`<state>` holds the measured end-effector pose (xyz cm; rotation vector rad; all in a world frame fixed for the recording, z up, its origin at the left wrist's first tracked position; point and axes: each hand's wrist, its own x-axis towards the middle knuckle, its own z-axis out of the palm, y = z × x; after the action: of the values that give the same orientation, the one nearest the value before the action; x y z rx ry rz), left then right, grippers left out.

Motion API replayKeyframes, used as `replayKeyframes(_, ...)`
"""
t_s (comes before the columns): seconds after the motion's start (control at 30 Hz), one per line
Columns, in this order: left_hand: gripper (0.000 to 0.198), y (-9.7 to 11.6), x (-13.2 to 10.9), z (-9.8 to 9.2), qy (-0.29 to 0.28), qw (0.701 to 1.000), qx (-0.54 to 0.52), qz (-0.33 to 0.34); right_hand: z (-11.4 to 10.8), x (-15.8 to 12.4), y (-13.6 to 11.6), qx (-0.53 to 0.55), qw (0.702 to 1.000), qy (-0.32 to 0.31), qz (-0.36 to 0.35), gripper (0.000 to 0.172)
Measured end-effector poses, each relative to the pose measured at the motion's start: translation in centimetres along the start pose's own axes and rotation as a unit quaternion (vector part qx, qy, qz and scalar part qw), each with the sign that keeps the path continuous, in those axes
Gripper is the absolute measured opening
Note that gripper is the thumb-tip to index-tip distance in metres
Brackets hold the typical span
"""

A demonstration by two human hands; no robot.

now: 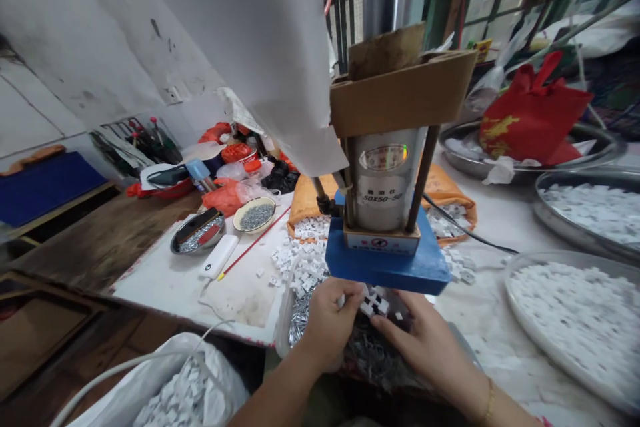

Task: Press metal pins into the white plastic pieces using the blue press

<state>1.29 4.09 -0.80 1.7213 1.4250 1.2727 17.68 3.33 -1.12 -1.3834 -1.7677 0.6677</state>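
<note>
Both my hands work under the blue platform of a small pneumatic press. My left hand is curled, its fingers closed on small white plastic pieces below the platform. Beside it, my right hand lies with its fingers stretched toward the same pieces, touching them. Beneath both hands is a heap of small metal parts. More white pieces lie scattered left of the press.
A metal tray of white pieces sits at the right, with further trays and a red bag behind it. Orange sacks, a bowl of screws, a metal dish and a white power bank lie left. A white bag holds pieces.
</note>
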Motion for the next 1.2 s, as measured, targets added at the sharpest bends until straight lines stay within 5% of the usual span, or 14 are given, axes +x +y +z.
replayKeyframes(0.1,0.01,0.5,0.1,0.2,0.002,0.999,-0.014,-0.03,1.4,0.3,0.4,-0.044,0.999,-0.027,-0.017,0.032)
replayKeyframes(0.23,0.011,0.9,0.1,0.8,-0.031,0.999,-0.013,0.024,2.6,0.0,1.1,-0.097,0.995,-0.005,-0.005,0.024)
replayKeyframes(0.4,0.011,0.6,-0.1,0.8,0.006,1.0,-0.01,0.016,2.7,-0.4,1.3,-0.115,0.993,0.0,-0.012,0.024)
replayKeyframes(0.8,0.011,0.7,0.0,0.8,-0.014,1.0,-0.006,0.007,2.7,-0.4,1.2,-0.116,0.993,-0.008,-0.005,0.031)
replayKeyframes(0.93,0.014,0.7,-0.1,1.0,-0.019,0.998,0.029,0.049,2.9,-0.4,1.1,-0.114,0.993,-0.017,-0.003,0.03)
replayKeyframes(1.2,0.019,0.4,-0.7,1.6,-0.033,0.973,0.127,0.189,-1.5,-3.7,3.6,-0.228,0.969,-0.002,-0.089,0.041)
